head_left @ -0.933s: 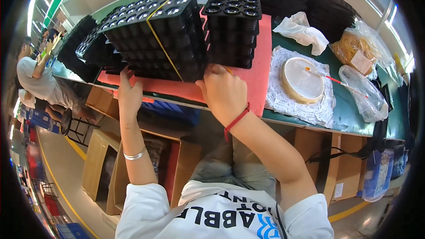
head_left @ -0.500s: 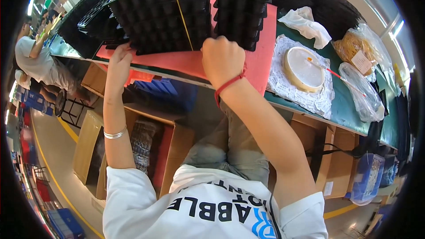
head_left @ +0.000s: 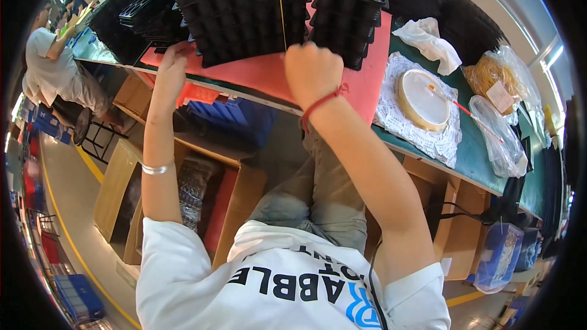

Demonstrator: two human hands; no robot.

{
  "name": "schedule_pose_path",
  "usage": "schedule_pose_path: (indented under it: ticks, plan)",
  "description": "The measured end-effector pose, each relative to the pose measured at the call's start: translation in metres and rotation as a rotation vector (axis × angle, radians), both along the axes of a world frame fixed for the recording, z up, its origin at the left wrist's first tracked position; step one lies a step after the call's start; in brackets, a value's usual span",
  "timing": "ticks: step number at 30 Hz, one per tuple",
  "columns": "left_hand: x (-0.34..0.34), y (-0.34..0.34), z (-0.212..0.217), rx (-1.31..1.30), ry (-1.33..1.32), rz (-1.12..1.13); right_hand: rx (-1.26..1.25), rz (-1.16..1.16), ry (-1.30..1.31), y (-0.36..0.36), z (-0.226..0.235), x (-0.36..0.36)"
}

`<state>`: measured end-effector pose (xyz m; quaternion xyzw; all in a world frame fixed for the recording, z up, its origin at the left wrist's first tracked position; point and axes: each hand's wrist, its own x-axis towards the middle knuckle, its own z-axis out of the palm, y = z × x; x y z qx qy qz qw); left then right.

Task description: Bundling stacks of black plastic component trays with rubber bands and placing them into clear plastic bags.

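Note:
A tall stack of black plastic cell trays (head_left: 241,24) stands on the red foam sheet (head_left: 244,76) at the table's front edge. A thin yellow rubber band (head_left: 281,6) runs down the stack's front, right of its middle, to my right hand (head_left: 313,72). That hand is a fist at the stack's lower right corner, closed on the band; its fingertips are hidden. My left hand (head_left: 171,76) is at the foam edge by the stack's lower left corner, its fingers bent together. What they hold, if anything, is hidden.
To the right, a second tray stack (head_left: 345,18), a round white dish (head_left: 423,99) with a red-handled brush, a white cloth (head_left: 426,41) and a bag of yellow rubber bands (head_left: 492,76). Open cardboard boxes (head_left: 244,205) lie beneath. A co-worker (head_left: 52,64) is at far left.
The stack appears further right and higher in view. The yellow band has shifted right along the stack and now meets my right fist. My left hand has drifted slightly away from the stack.

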<state>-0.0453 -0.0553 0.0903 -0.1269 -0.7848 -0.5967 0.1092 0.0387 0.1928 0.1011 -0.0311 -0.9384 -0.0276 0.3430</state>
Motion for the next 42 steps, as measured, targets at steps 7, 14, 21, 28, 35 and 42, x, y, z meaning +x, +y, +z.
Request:
schedule_pose_path:
  ticks: [7, 14, 21, 28, 35, 42]
  plan:
    - [-0.022, 0.002, 0.027, -0.131, -0.310, -0.228, -0.128, 0.086, -0.091, -0.003, -0.014, 0.039]
    - [-0.042, 0.009, 0.033, -0.345, -0.358, -0.228, -0.005, 0.194, 0.012, -0.005, -0.013, 0.047]
    - [-0.039, 0.009, 0.030, -0.315, -0.315, -0.223, -0.085, 0.124, -0.102, -0.008, -0.008, 0.035]
    - [0.008, 0.013, 0.030, -0.255, -0.256, -0.131, -0.094, 0.075, -0.152, -0.010, -0.006, 0.033]
    - [0.055, 0.025, 0.013, -0.277, 0.009, -0.039, -0.069, 0.063, -0.128, -0.008, -0.005, 0.035]
    - [0.094, 0.046, -0.006, -0.059, 0.044, 0.072, -0.067, 0.093, -0.092, -0.006, -0.006, 0.034]
